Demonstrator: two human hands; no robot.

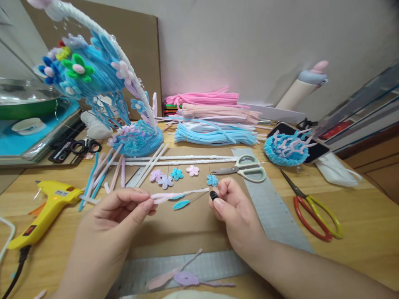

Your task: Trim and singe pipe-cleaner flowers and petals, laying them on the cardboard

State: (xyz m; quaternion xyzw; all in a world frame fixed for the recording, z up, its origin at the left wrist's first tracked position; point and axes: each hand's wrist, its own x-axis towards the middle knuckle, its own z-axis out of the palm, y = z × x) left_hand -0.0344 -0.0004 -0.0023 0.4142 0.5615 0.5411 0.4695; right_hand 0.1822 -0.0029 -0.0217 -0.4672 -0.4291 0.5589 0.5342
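Observation:
My left hand [124, 216] pinches a pale pink pipe cleaner [163, 198], folded into a narrow loop with a thin stem pointing right. The stem's tip ends close to my right hand [235, 214], whose thumb and fingers close on a small black object [213, 195]; its kind I cannot make out. Behind the stem lie two blue pipe-cleaner leaves [181, 204]. Farther back are several small flowers, among them a teal flower [176, 174] and a blue flower [212, 180]. Nearer to me, a purple leaf [186, 278] and a dusty pink leaf [163, 279] rest across the ruler.
A yellow glue gun [46, 211] lies at left. Pale-handled scissors [249, 168] and red-yellow scissors [314, 216] lie at right. Pipe-cleaner bundles [215, 132] are stacked by the wall. A tall flowered craft piece [90, 74] stands back left. Metal rulers [274, 211] edge the cardboard.

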